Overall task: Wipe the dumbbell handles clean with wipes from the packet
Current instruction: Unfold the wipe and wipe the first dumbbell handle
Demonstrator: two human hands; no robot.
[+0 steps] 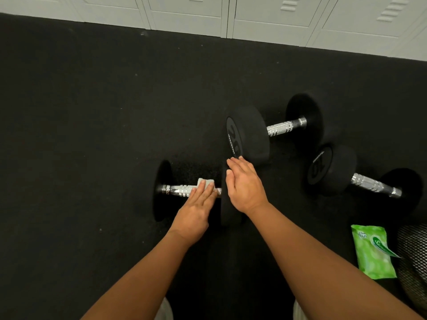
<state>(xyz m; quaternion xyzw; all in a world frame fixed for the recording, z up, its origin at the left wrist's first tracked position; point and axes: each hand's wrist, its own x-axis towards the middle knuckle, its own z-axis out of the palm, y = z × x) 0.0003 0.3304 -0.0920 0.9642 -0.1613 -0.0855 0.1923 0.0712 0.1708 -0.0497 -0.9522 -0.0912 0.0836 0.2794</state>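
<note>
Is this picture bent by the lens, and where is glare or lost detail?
Head view: the lockers bow at the top, wide-angle distortion; the chrome handles glint; the near dumbbell's left disc nearly merges with the dark floor; no evident blur.

- On my feed the left hand [196, 211] is bare from fingertips to wrist.
- The right hand [245, 185] is bare too, and faint ridges run along its back towards the knuckles.
- The nails [203, 181] I can make out are short, cut close to the fingertips.
- The left forearm [147, 273] is uncovered along all of its length that I can see.
- The right forearm [312, 257] is uncovered in the same way, right to the bottom of my view.
- A patch of pale grey cloth [165, 310] shows just beside the left forearm.
- A second patch [299, 311] of the same pale cloth shows by the right forearm. I cannot tell what garment either belongs to.
</note>
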